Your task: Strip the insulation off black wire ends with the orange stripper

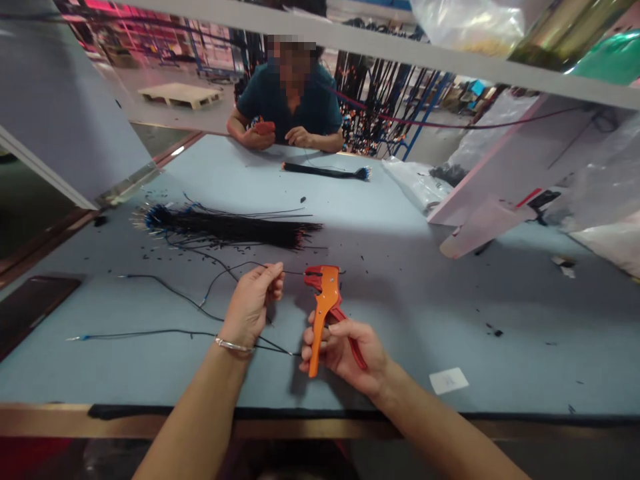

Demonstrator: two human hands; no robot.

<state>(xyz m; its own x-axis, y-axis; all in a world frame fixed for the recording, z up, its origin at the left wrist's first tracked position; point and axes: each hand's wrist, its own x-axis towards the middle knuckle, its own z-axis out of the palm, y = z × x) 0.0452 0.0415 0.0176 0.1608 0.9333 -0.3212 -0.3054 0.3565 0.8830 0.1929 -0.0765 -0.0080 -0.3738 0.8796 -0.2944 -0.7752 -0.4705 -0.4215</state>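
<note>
My right hand (345, 350) is wrapped round the handles of an orange and red wire stripper (326, 293), whose jaws point up and to the left. Between the thumb and fingers of my left hand (257, 293) is a thin black wire (234, 268). The wire's right end reaches into the red jaws; its other end trails down to the left with a blue terminal. Several loose black wires (150, 333) with bare or blue-collared tips lie under and left of my left hand. Farther back rests a thick bundle of black wires (235, 227), blue terminals at its left end.
Across the table (400, 313) sits a person (290, 100) holding a red tool. Near them lies a smaller wire bundle (325, 171). A dark phone-like slab (35, 310) is at the left edge, a paper slip (449, 381) at front right. Plastic bags (420, 183) and a shelf bar border the right and top.
</note>
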